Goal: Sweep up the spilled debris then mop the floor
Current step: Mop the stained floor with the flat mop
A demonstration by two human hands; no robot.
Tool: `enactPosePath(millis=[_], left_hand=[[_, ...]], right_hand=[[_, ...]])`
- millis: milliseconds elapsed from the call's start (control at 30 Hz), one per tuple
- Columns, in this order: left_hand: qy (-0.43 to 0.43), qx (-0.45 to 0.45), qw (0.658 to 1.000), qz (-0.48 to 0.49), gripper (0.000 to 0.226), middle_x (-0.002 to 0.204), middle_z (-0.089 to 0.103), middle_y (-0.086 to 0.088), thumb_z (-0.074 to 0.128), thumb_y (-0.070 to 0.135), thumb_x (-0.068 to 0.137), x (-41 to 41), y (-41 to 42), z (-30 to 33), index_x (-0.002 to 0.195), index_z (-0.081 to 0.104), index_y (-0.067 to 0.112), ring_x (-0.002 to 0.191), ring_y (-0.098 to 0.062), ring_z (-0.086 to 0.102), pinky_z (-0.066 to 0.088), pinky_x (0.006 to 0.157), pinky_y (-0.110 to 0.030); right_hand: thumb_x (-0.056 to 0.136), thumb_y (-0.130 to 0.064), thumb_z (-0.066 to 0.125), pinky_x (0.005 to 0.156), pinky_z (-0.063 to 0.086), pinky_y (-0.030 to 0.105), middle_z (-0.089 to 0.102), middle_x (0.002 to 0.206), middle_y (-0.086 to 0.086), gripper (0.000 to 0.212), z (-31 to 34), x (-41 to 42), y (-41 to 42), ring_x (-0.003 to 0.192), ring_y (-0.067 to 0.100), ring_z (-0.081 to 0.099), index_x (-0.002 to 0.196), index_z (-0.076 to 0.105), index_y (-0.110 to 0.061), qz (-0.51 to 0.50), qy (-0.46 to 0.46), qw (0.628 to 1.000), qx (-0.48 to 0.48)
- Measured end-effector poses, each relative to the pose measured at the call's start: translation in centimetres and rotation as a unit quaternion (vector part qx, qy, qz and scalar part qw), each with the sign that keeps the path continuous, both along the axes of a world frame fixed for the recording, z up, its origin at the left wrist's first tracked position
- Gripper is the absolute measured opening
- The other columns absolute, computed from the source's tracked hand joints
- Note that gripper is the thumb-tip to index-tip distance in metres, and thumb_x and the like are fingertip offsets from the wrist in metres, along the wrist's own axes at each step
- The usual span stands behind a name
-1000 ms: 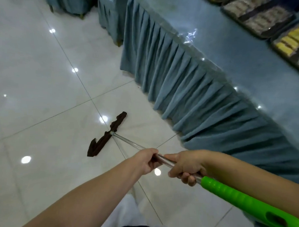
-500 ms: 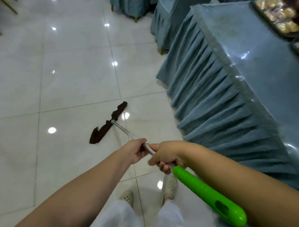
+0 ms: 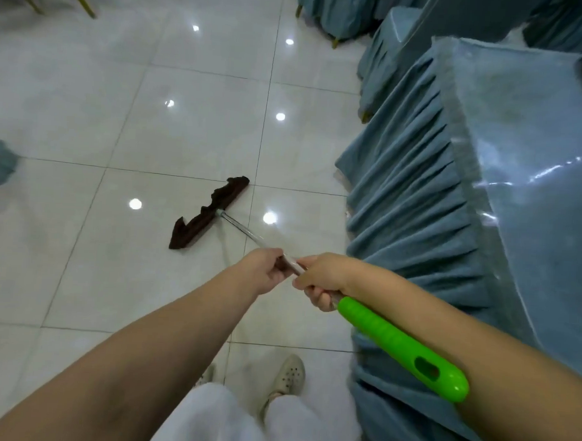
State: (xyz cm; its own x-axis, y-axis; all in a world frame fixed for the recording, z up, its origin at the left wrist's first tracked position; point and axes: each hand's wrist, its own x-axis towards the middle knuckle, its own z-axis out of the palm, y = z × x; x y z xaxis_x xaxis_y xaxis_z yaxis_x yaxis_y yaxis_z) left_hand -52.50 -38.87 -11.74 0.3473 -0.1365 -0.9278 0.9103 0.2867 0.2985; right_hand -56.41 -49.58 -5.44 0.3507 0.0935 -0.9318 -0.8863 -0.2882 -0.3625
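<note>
both hands (image 3: 323, 278) grip mop pole (image 3: 239, 227); mop head (image 3: 206, 213) on floor ahead.

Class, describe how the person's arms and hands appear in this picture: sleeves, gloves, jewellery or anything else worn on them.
Both forearms are bare as far as the frame shows, with no sleeves in view. The left hand and right hand wear no gloves; no watch, ring or bracelet is visible.

Both hands gripped the mop's metal pole (image 3: 241, 228), the left hand (image 3: 263, 273) ahead of the right hand (image 3: 323, 279), which sat just above the green handle (image 3: 400, 348). The dark brown mop head (image 3: 206, 213) lay flat on the glossy tiled floor (image 3: 126, 139), near the blue skirted table (image 3: 417, 199). Pale shoes (image 3: 288, 375) stood below.
</note>
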Motion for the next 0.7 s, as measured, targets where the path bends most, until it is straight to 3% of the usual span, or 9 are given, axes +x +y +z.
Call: enactPosePath(millis=[100,200,300,400,467,567,633,700], left_hand=[[0.011,-0.048,0.999,-0.012,0.028,0.069,0.047,-0.015,0.037,0.004,0.101,-1.5,-2.1,0.4,0.075,0.045,-0.003,0.061,-0.022,0.050,0.045,0.093,-0.034],[0.025,-0.080,0.996,-0.007,0.025,0.077,0.051,-0.018,0.037,0.004,0.101,-3.2,-3.9,1.0,0.080,0.048,-0.005,0.069,-0.024,0.055,0.045,0.089,-0.040],[0.034,-0.095,0.995,0.003,0.024,0.077,0.050,-0.018,0.037,0.002,0.101,-4.3,-5.2,1.7,0.080,0.047,-0.005,0.069,-0.024,0.054,0.045,0.090,-0.044],[0.030,-0.091,0.995,0.004,0.025,0.070,0.047,-0.016,0.037,0.001,0.100,-4.6,-5.4,2.1,0.077,0.046,-0.004,0.058,-0.023,0.055,0.045,0.089,-0.042],[0.021,-0.082,0.996,0.008,0.026,0.068,0.046,-0.015,0.038,0.001,0.100,-4.1,-4.9,2.3,0.075,0.045,-0.004,0.038,-0.020,0.059,0.047,0.087,-0.039],[0.012,-0.073,0.997,0.020,0.027,0.066,0.044,-0.013,0.040,0.002,0.099,-2.2,-3.3,2.2,0.073,0.045,-0.002,0.025,-0.013,0.054,0.047,0.087,-0.036],[0.010,-0.075,0.997,0.030,0.027,0.066,0.044,-0.012,0.042,0.002,0.099,-0.5,-1.8,2.1,0.073,0.045,-0.001,0.030,-0.015,0.056,0.047,0.087,-0.037],[0.010,-0.075,0.997,0.033,0.026,0.067,0.044,-0.012,0.043,0.003,0.099,1.4,-0.3,1.9,0.073,0.046,-0.001,0.048,-0.018,0.057,0.046,0.088,-0.038]], right_hand=[[0.096,0.001,0.041,0.031,0.028,0.006,0.037,0.035,-0.003,0.051,1.7,-1.6,-2.8,0.023,0.003,0.031,0.139,0.038,-0.027,-0.001,0.006,1.000,0.003],[0.095,0.000,0.043,0.031,0.027,0.007,0.033,0.051,0.002,0.048,3.3,-3.2,-4.8,0.024,0.003,0.031,0.137,0.041,-0.023,0.020,0.004,1.000,-0.015],[0.094,0.002,0.044,0.031,0.027,0.008,0.030,0.055,0.003,0.053,4.1,-4.1,-6.0,0.025,0.003,0.030,0.140,0.041,-0.025,0.044,0.000,0.999,-0.026],[0.093,0.002,0.046,0.030,0.028,0.008,0.032,0.049,0.002,0.060,4.4,-4.0,-6.1,0.023,0.004,0.031,0.145,0.036,-0.027,0.066,-0.001,0.997,-0.038],[0.093,0.002,0.047,0.030,0.029,0.008,0.033,0.047,0.002,0.065,4.4,-3.2,-5.5,0.022,0.004,0.032,0.148,0.031,-0.028,0.079,-0.003,0.996,-0.043],[0.093,0.002,0.048,0.030,0.030,0.009,0.033,0.047,0.002,0.062,4.0,-1.1,-3.8,0.022,0.005,0.031,0.145,0.035,-0.029,0.101,-0.005,0.994,-0.049],[0.092,0.002,0.048,0.031,0.030,0.010,0.035,0.042,0.000,0.063,3.5,1.0,-2.5,0.024,0.005,0.032,0.145,0.035,-0.030,0.110,0.002,0.993,-0.049],[0.092,0.002,0.049,0.031,0.031,0.010,0.036,0.041,-0.002,0.065,3.4,3.3,-1.2,0.026,0.005,0.033,0.147,0.033,-0.029,0.112,0.013,0.993,-0.046]])
